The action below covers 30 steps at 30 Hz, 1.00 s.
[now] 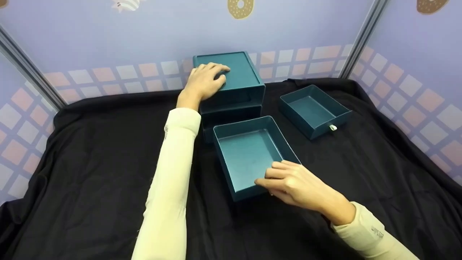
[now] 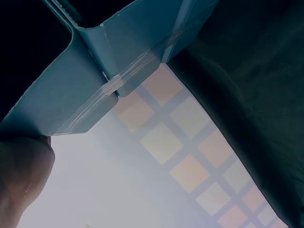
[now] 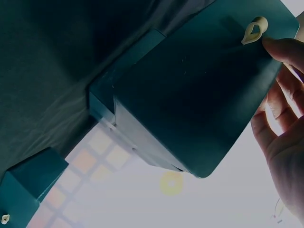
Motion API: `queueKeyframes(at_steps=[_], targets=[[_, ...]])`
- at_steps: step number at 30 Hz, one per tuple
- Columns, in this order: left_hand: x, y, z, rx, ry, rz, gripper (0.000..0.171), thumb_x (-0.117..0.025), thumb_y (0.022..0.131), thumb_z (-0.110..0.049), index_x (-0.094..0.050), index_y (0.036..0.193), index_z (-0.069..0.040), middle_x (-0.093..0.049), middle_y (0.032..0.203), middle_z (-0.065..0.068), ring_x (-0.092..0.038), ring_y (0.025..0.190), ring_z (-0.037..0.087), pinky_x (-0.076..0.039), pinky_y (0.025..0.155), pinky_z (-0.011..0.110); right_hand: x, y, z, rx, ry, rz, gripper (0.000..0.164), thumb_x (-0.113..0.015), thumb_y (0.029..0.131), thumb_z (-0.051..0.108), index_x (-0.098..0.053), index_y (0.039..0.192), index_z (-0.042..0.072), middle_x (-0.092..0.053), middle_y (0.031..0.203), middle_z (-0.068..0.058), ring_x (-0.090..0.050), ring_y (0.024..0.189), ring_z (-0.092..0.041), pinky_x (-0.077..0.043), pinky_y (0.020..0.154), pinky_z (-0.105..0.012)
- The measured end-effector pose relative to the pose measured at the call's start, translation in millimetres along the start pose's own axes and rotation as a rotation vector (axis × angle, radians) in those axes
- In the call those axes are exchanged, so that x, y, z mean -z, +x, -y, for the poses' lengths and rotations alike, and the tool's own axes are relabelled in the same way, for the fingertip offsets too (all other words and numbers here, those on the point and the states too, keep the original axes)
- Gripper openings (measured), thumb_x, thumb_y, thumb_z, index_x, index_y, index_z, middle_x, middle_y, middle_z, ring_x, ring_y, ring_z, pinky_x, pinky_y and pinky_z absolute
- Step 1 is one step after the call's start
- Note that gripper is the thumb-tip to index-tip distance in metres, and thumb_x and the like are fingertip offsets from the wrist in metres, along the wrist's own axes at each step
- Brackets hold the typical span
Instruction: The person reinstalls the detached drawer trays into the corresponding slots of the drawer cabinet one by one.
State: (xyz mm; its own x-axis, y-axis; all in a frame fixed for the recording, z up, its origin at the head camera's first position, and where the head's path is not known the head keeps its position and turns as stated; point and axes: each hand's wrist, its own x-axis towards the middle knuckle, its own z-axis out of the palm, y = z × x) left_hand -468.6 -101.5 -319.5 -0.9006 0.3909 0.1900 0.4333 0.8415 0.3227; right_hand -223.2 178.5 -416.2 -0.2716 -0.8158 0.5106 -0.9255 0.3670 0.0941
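Note:
Two teal drawer units (image 1: 232, 96) are stacked at the back; in the left wrist view clear tape (image 2: 114, 84) runs across their sides. My left hand (image 1: 204, 82) rests on the top, fingers over its surface, its thumb (image 2: 23, 166) by the top edge. In front of the stack my right hand (image 1: 290, 182) grips a teal drawer (image 1: 249, 155) by its near edge, the drawer lying open side up with nothing inside. The right wrist view shows the thumb pressed on the drawer's front beside a cream loop pull (image 3: 255, 29).
A second teal drawer (image 1: 312, 108) with a pale pull tab (image 1: 332, 127) lies to the right of the stack. Black cloth (image 1: 108, 173) covers the table. Lilac panels with printed squares (image 1: 144, 32) stand behind and at both sides.

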Motion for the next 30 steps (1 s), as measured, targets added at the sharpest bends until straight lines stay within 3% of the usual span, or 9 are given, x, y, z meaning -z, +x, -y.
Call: queueKeyframes(at_steps=[25,30], targets=[[-0.3,-0.5,2.2,-0.003,-0.003,-0.006,0.048,-0.035,0.113,-0.04,-0.051,0.158,-0.034,-0.042,0.166,-0.005,-0.033,0.155,0.026,-0.021,0.128,0.049,-13,36,-10,0.022,-0.044,-0.01,0.039,-0.077,0.083,0.001,-0.077,0.119,0.015,-0.059,0.087,0.005,-0.048,0.074,-0.016,-0.046,0.068,-0.03],[0.1,0.4,2.4,-0.001,0.002,-0.004,0.048,-0.035,0.113,-0.04,-0.05,0.158,-0.034,-0.04,0.167,-0.005,-0.032,0.156,0.026,-0.019,0.129,0.049,-14,36,-17,0.007,-0.039,-0.012,0.033,-0.078,0.088,0.003,-0.078,0.119,0.015,-0.06,0.088,0.005,-0.048,0.074,-0.015,-0.046,0.068,-0.03]])
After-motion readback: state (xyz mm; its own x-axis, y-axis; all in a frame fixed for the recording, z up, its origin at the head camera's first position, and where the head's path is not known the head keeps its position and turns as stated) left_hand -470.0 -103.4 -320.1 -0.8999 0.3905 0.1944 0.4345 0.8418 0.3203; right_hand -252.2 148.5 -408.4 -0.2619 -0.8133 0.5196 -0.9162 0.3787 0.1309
